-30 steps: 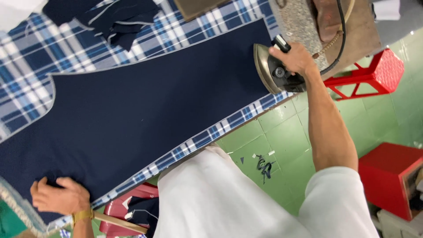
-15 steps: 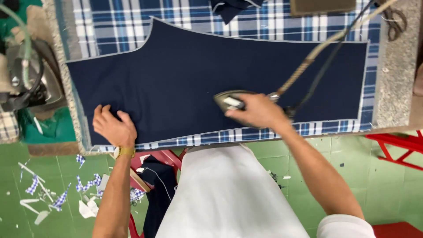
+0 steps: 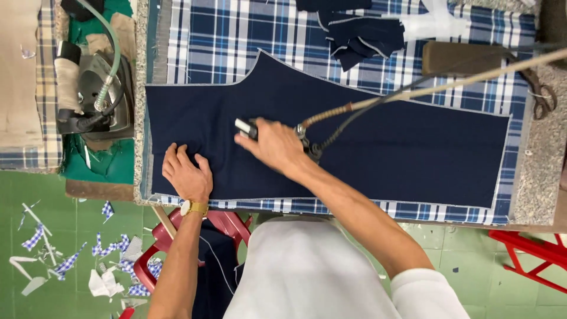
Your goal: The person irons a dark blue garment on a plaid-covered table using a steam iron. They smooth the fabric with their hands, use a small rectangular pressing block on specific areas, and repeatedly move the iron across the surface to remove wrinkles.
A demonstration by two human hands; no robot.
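Note:
A large navy fabric panel lies flat on a blue and white plaid ironing table. My right hand grips the handle of an iron that rests on the left-middle part of the panel; its cord runs up to the right. My left hand presses flat on the panel's lower left corner, fingers spread, a gold watch on the wrist.
A second iron sits on a stand left of the table. Folded navy pieces and a brown block lie at the back. Scissors are at the right edge. Fabric scraps litter the green floor; red stools stand below.
My right hand slid the iron leftward along the navy panel, from its right end to near my left hand. My left hand stayed pressed on the lower left corner.

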